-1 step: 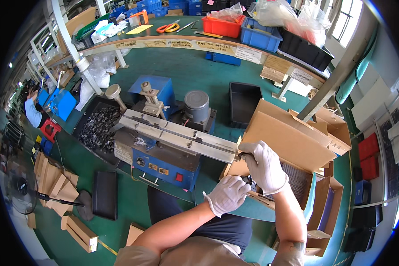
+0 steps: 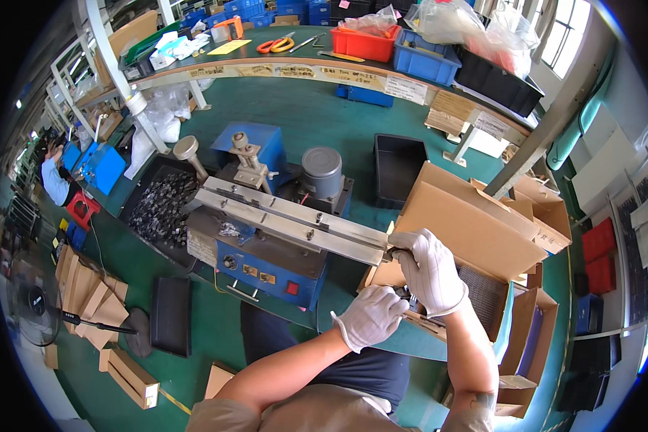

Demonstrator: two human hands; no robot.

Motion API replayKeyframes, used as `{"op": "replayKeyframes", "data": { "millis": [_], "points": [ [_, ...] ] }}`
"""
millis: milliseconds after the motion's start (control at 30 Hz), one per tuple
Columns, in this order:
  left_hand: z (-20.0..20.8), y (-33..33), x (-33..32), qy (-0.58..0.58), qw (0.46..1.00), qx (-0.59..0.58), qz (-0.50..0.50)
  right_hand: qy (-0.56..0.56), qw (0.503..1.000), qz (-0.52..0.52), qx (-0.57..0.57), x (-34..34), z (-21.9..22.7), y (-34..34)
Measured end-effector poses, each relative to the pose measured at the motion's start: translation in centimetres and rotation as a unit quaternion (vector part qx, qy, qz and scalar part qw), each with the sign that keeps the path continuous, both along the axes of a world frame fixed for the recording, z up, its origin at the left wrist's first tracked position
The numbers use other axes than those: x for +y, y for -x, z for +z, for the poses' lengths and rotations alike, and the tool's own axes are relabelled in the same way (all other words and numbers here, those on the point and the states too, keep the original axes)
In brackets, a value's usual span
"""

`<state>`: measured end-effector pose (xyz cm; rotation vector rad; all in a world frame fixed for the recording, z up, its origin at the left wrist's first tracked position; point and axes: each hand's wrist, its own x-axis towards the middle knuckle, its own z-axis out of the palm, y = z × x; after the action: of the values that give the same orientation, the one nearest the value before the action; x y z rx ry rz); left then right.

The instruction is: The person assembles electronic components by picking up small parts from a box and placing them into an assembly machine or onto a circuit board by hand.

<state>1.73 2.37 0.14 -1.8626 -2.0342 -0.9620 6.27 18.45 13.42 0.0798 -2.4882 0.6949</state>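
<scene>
Both my hands wear white gloves. My right hand (image 2: 430, 272) is curled over the right end of a long grey metal rail (image 2: 295, 219), which lies across a blue machine (image 2: 266, 263). My left hand (image 2: 371, 317) is closed just below it, pinching small dark parts (image 2: 407, 292) at the front edge of an open cardboard box (image 2: 468, 223). The two hands almost touch. What lies inside the box under the hands is hidden.
A black tray of dark parts (image 2: 158, 205) stands left of the machine, with a grey motor (image 2: 321, 169) behind the rail. An empty black bin (image 2: 397, 165) sits on the green floor. More cardboard boxes (image 2: 533, 338) stand at right. A person (image 2: 52, 176) works far left.
</scene>
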Motion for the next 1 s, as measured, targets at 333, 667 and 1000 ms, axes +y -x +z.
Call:
{"op": "replayKeyframes", "data": {
  "millis": [333,667,1000],
  "points": [
    [-0.3,-0.1,0.2,-0.002,1.0,-0.017,-0.011,0.082,0.989,-0.119,0.03,-0.2,0.7,0.1],
    [0.0,0.1,0.2,0.004,1.0,-0.008,-0.008,-0.158,0.937,-0.163,-0.267,5.0,-6.3,-1.6],
    [-0.2,0.0,0.0,-0.003,1.0,-0.012,-0.008,0.215,0.933,-0.211,-0.196,3.4,-4.2,-1.4]
  ]
}}
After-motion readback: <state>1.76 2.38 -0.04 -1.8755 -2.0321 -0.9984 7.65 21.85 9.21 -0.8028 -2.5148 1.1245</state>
